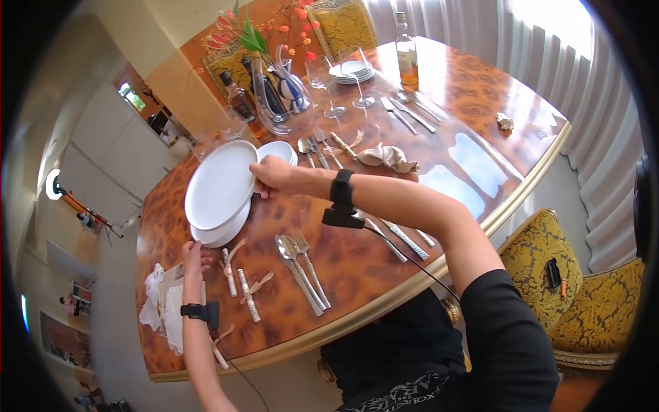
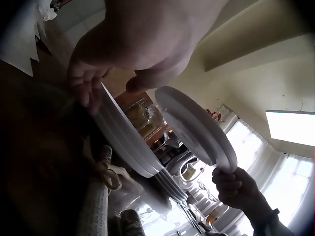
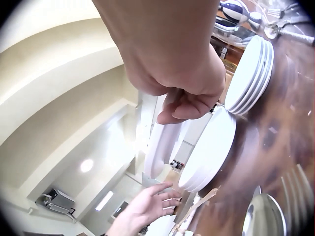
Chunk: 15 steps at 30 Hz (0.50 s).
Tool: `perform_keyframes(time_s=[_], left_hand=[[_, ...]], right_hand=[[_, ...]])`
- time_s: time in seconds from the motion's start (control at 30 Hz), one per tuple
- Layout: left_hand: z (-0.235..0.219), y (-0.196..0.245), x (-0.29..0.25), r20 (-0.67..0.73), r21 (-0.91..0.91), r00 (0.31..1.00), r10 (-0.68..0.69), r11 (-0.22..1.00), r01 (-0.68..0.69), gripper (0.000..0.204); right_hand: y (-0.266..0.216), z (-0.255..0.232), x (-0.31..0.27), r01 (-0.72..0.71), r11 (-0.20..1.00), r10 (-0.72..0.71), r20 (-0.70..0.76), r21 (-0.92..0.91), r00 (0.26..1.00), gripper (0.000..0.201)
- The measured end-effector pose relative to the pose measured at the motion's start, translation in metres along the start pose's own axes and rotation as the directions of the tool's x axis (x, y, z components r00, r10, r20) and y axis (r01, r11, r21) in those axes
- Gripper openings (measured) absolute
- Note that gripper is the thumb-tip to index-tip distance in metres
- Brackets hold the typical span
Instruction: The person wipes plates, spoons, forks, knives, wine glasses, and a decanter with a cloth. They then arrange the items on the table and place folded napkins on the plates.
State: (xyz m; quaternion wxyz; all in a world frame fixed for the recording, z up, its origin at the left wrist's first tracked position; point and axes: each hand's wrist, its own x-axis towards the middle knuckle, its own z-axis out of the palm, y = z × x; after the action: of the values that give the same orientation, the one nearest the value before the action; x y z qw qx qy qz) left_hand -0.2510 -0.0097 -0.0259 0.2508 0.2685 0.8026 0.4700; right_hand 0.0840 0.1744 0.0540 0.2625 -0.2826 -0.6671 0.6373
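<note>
My right hand (image 1: 273, 175) grips a round white plate (image 1: 223, 182) by its right-hand edge, thumb on top and fingers curled under the rim. The plate is tilted, held up over a stack of similar white plates (image 3: 209, 152); in the left wrist view a gap shows between the held plate (image 2: 197, 125) and the stack (image 2: 128, 137). My left hand (image 1: 197, 259) is at the near left edge of that stack, its fingers loosely spread and its fingertips right at the rim. Behind the right hand stands a stack of smaller white plates (image 3: 253, 73).
Rolled papers tied with ribbon (image 1: 248, 295), spoons and forks (image 1: 302, 268) lie nearby. Farther back are a glass decanter (image 1: 281, 113), bottles (image 1: 240, 103), wine glasses (image 1: 334, 110) and a whisky bottle (image 1: 406, 58). A beige cloth napkin (image 1: 388, 158) lies beyond my right forearm.
</note>
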Motion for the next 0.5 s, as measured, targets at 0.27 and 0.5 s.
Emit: perform_keyframes(time_s=[0.27,0.5], left_hand=[[0.009,0.008,0.008,0.106,0.217,0.994,-0.034,0.976,0.011,0.037],[0.028,0.052,-0.013,0.003,0.78,0.776,0.631,0.484,-0.396,0.044]], right_hand=[[-0.046,-0.189,-0.185,0.077,0.992,-0.038,-0.352,0.097,0.935,0.021],[-0.02,-0.304,-0.307,0.114,0.993,-0.092,-0.753,-0.023,0.652,0.021]])
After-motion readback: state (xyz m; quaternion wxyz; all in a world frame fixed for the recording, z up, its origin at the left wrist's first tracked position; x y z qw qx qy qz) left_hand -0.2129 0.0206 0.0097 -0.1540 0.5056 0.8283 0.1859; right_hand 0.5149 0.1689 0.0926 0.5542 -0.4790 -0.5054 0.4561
